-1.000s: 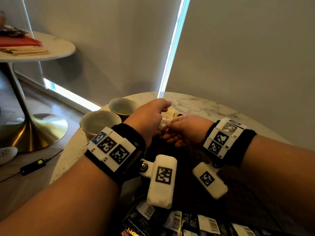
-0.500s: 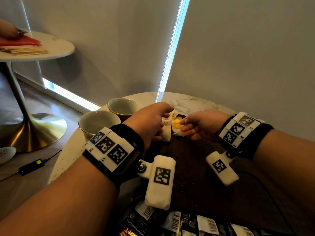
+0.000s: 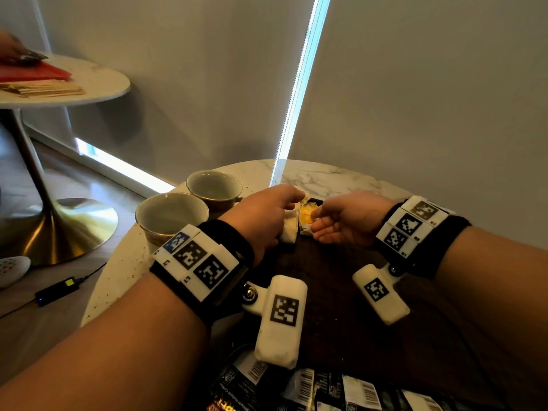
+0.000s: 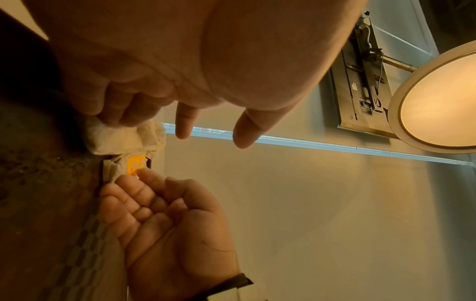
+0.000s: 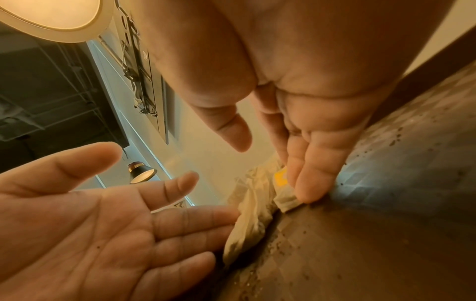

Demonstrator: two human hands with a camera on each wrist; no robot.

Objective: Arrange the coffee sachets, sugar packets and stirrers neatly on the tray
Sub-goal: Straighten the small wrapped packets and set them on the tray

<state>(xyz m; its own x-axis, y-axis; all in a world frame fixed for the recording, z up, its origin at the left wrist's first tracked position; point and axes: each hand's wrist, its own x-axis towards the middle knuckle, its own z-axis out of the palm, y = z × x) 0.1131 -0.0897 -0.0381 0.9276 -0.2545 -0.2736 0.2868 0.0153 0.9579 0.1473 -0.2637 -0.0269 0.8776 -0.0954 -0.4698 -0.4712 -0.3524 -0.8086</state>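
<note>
From the head view, both hands work at the far end of the dark brown wooden tray (image 3: 341,292), which lies on the round white marble table (image 3: 326,176). The left hand (image 3: 261,221) rests its fingers on the pale crumpled paper sugar packets (image 3: 289,229), and the right hand (image 3: 347,221) reaches for the one with a yellow-orange printed patch (image 3: 307,216). The black coffee sachets with barcode labels (image 3: 326,390) lie in a row at the near edge. Two cream ceramic cups (image 3: 172,215) stand on the table to the left of the tray. No stirrers can be made out here.

From the left wrist, the left hand's lower fingers (image 4: 121,110) press on the pale packets while forefinger and thumb hang free, holding nothing. The right hand's fingertips (image 4: 146,173) touch the yellow patch, palm up and loosely spread.

From the right wrist, the right fingers (image 5: 309,183) lie nearly straight on the yellow-marked packet, flat against the tray's corner; no pinch has formed.

To do this step well, I judge it best to keep the left fingers steady as an anchor and slide packets with flat fingertips, squaring their edges against the tray rim. Crumpled paper will likely spring back, so smooth each one before aligning it.
</note>
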